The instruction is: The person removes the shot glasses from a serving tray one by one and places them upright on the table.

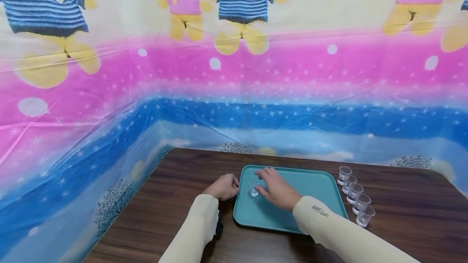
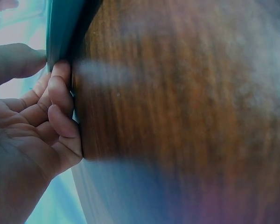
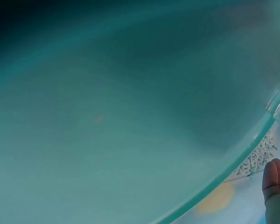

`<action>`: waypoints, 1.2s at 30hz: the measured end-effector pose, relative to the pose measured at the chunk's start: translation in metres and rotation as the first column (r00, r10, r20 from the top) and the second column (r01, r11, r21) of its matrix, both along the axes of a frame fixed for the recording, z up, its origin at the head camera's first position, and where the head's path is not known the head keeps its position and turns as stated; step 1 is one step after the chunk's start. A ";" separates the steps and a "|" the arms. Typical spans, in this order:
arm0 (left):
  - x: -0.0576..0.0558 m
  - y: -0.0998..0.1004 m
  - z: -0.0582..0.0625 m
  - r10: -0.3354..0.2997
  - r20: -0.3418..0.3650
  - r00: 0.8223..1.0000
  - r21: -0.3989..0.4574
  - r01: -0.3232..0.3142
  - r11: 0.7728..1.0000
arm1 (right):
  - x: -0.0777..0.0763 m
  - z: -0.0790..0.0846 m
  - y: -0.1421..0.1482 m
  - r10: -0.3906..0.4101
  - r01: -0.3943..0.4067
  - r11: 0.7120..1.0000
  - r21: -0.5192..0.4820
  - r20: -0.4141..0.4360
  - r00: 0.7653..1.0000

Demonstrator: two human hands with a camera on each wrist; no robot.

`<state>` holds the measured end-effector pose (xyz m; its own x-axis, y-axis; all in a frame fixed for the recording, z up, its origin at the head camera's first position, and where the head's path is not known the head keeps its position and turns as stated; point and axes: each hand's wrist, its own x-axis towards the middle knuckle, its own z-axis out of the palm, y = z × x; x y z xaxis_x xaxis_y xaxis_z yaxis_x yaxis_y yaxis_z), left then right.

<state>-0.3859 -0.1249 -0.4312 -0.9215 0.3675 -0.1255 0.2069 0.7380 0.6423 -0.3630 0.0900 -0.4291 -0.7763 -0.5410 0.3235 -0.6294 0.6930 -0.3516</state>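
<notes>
A small clear cup (image 1: 254,191) stands on the teal tray (image 1: 303,202), near its left side. My right hand (image 1: 278,190) hovers beside that cup with fingers spread apart, the thumb tip right at the cup's side. In the right wrist view the fingers (image 3: 276,179) show at the right edge, close to a clear rim. My left hand (image 1: 224,186) is at the tray's left edge. The left wrist view has its thumb (image 2: 18,60) over the tray rim (image 2: 63,28) and the curled fingers against the underside, pinching it.
Just right of the tray, several clear cups (image 1: 355,193) stand in a row on the dark wooden table (image 1: 183,182). A printed cloth (image 1: 292,84) with bears hangs behind the table and along its left side.
</notes>
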 end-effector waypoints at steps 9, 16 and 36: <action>0.002 0.009 0.006 -0.018 -0.007 1.000 -0.003 0.018 1.000 | 0.003 0.001 0.000 0.009 -0.007 1.000 0.030 -0.046 0.999; 0.002 0.015 0.005 -0.022 -0.010 1.000 -0.006 0.022 1.000 | 0.006 0.007 0.011 0.019 -0.019 0.999 -0.040 0.007 1.000; 0.003 -0.001 0.003 -0.022 0.020 1.000 0.049 0.021 0.999 | 0.016 0.014 0.061 0.030 -0.030 0.999 0.018 0.019 0.999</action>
